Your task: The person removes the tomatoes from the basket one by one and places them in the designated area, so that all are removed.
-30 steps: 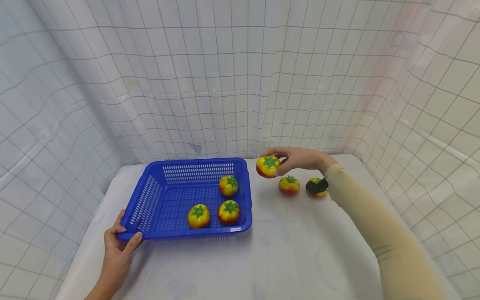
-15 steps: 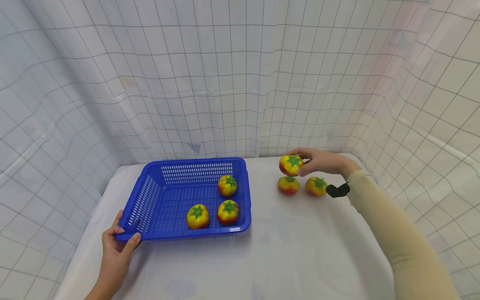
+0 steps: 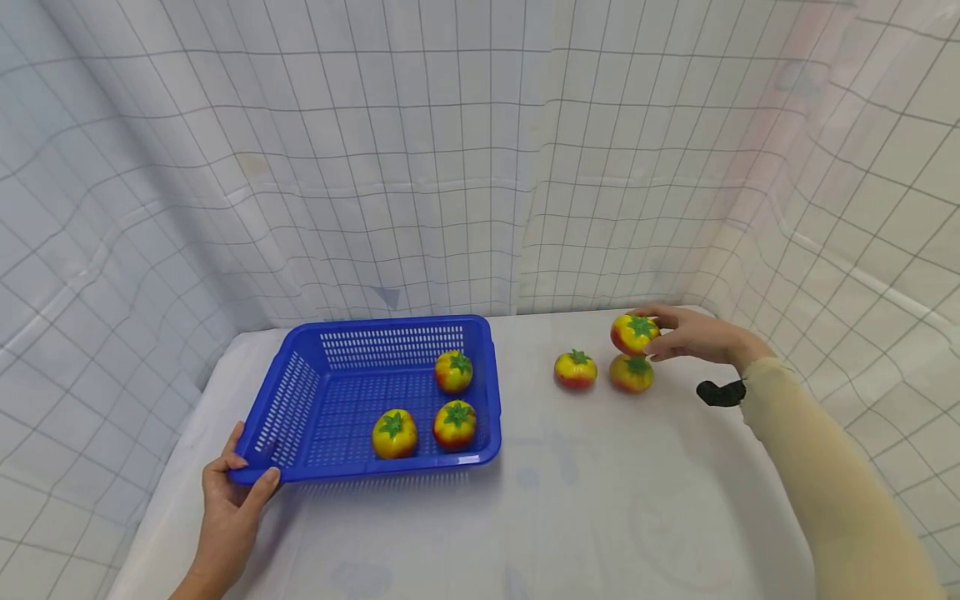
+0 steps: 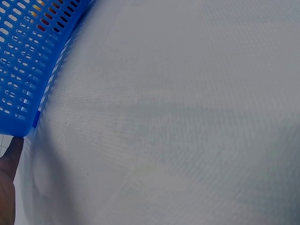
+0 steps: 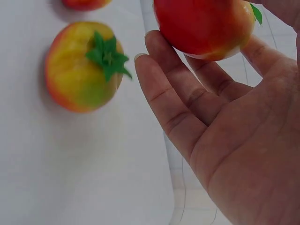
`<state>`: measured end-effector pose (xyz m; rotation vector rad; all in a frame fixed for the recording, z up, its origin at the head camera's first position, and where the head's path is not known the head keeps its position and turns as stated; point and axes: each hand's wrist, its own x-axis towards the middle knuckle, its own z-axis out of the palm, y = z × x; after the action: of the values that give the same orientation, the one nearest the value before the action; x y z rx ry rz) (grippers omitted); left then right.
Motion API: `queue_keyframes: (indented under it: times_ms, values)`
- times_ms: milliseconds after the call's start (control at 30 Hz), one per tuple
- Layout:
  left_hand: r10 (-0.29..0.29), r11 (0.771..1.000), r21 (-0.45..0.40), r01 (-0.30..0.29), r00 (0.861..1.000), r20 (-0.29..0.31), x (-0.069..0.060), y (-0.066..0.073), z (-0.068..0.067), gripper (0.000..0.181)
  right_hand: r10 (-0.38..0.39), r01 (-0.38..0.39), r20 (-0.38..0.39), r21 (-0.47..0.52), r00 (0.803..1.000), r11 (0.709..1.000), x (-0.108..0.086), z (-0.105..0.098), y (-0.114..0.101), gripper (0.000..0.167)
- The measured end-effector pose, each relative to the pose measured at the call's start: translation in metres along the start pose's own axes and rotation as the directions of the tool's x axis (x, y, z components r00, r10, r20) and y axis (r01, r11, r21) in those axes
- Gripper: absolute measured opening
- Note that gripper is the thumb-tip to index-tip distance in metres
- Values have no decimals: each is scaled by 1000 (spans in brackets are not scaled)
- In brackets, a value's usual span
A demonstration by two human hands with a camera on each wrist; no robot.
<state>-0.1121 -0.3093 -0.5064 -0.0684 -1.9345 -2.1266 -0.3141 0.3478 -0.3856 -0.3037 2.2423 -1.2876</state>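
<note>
My right hand (image 3: 693, 335) pinches a yellow-and-red toy tomato (image 3: 633, 333) with a green star-shaped top, held up off the table. In the right wrist view, thumb and fingers lie around this tomato (image 5: 206, 28). Just below and in front of it, a second tomato (image 3: 632, 375) lies on the table, and another tomato (image 3: 576, 372) is to its left. The near left corner of a blue plastic basket (image 3: 375, 468) is gripped by my left hand (image 3: 231, 508), thumb on the rim. Three tomatoes sit in the basket, among them one (image 3: 453, 425) at the near right.
A white cloth covers the table (image 3: 585, 500). White curtains with a grid pattern (image 3: 420, 167) stand behind and on both sides. A black strap end (image 3: 722, 393) hangs at my right wrist.
My right hand has carried the held tomato rightward, past the left tomato on the table to above the right one. The left hand and basket stay nearly still.
</note>
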Motion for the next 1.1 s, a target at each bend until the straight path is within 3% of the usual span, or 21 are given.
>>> queue_keyframes:
  times_ms: [533, 1100]
  values:
    - [1, 1000, 8, -1, 1000, -3, 1, -1, 0, 38, 61, -57, -31, 118, 998, 991, -32, -25, 50, 73]
    - [-2, 1000, 5, 2, 1000, -3, 1, 1, 1, 37, 146, -133, -71, 164, 987, 977, -34, -25, 87, 80]
